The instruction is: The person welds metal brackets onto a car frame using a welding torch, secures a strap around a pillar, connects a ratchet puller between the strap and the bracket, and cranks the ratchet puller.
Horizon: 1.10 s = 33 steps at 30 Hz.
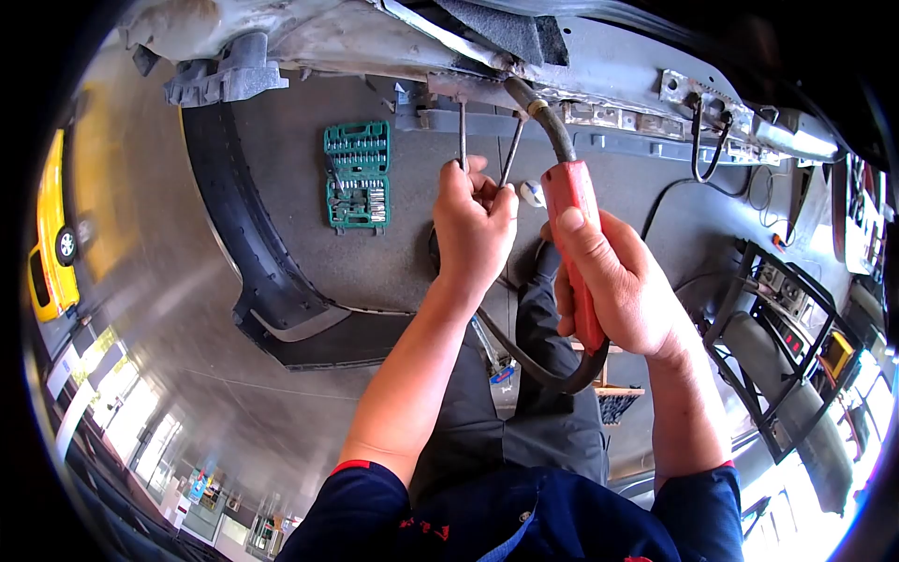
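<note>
Left hand (pixel 476 225) has its fingers curled around two thin metal rods (pixel 462 136), which spread apart as they run up to a metal strip (pixel 473 89) along the lower edge of the vehicle body (pixel 375 42). Can't tell whether the rods are one tool or two, or exactly how the tips meet the strip. Right hand (pixel 623 276) has its fingers wrapped around the red handle (pixel 567 180) of a torch, thumb along the near face. Torch neck (pixel 558 131) bends up and left, nozzle (pixel 518 91) at the body edge, just right of the rods; contact there not clear. Dark cable (pixel 571 379) leaves the bottom of the handle and loops left below the hands. On the floor (pixel 309 267): green tool case (pixel 358 227), lid up, sockets in rows, left of the hands; long black bumper-like panel (pixel 245 178) curving around the case's left side. Black metal frame (pixel 744 384) to the right of the right arm. Yellow vehicle (pixel 56 267) far left.
</note>
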{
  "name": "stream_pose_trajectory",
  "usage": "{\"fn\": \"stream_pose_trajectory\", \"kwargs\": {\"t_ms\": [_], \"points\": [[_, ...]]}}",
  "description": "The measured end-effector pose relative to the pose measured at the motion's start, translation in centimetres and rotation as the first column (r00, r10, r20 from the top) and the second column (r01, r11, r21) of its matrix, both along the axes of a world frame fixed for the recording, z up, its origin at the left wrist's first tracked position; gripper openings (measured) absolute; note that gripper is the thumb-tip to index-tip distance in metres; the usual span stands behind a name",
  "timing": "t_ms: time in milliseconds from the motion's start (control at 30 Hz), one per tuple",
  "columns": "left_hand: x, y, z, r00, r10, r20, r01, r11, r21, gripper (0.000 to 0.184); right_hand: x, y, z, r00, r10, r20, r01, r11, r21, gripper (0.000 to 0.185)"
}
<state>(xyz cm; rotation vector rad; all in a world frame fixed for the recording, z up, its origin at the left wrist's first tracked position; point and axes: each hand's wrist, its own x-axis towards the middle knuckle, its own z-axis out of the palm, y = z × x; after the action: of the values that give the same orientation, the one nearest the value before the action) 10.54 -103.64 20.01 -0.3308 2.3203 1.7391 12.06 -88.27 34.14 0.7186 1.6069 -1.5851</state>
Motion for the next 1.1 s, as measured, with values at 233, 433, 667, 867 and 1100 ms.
{"fn": "stream_pose_trajectory", "kwargs": {"t_ms": [233,433,667,867,1100], "points": [[0.1,-0.1,-0.8,1.000,0.008,-0.017,-0.008,1.000,0.000,0.033,0.2,0.0,-0.4,1.000,0.025,-0.005,-0.025,1.000,0.003,0.064],[0.0,-0.9,-0.9,1.000,-0.009,-0.022,0.009,1.000,0.011,0.032,0.3,0.1,-0.2,1.000,-0.001,0.000,0.001,1.000,0.013,0.061],[0.0,-0.9,-0.7,1.000,-0.002,0.026,0.001,0.998,0.062,0.031,0.9,-0.1,-1.1,1.000,0.006,-0.027,-0.006,1.000,0.004,0.065],[0.0,-0.9,-0.2,0.999,-0.001,0.052,-0.002,0.998,0.062,0.031,0.9,-0.2,-1.2,1.000,0.003,-0.028,-0.003,1.000,-0.002,0.064],[-0.3,-0.9,0.1,0.998,-0.003,0.065,-0.001,0.998,0.057,0.031,0.8,-0.3,-1.4,0.999,-0.005,-0.050,0.005,1.000,-0.008,0.061]]}}
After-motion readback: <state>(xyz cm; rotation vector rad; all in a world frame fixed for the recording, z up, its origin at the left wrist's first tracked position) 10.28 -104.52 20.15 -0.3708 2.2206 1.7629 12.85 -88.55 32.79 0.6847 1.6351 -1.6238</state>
